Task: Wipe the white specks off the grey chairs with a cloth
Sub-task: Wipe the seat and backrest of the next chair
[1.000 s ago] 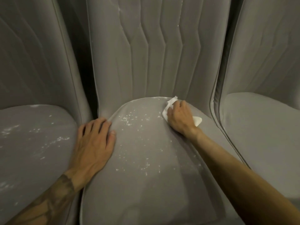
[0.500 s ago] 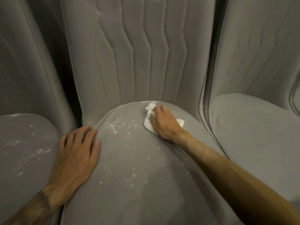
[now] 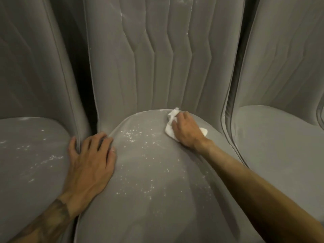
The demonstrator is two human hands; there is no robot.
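Three grey chairs stand side by side, velvety short-pile upholstery and rounded seat pads.
Middle chair [image 3: 157, 199]: domed seat; backrest [image 3: 122, 67] has vertical quilted channels with a zigzag kink.
White specks [image 3: 133, 135]: fine, powdery, scattered over the left and centre of the middle seat, with a few streaks on the backrest seams.
Left chair [image 3: 31, 155]: similar specks in smeared trails across its seat.
Right chair [image 3: 280, 141]: its seat looks smooth and even.
White cloth [image 3: 168, 129]: small, crumpled, soft. It lies at the rear right of the middle seat, just beside the backrest.
Right hand [image 3: 188, 131]: on top of the cloth, fingers curled and clamped on it, with folds poking out at both ends.
Left hand [image 3: 91, 160]: flat at the seat's left edge, fingers apart, little finger over the gap onto the left chair.
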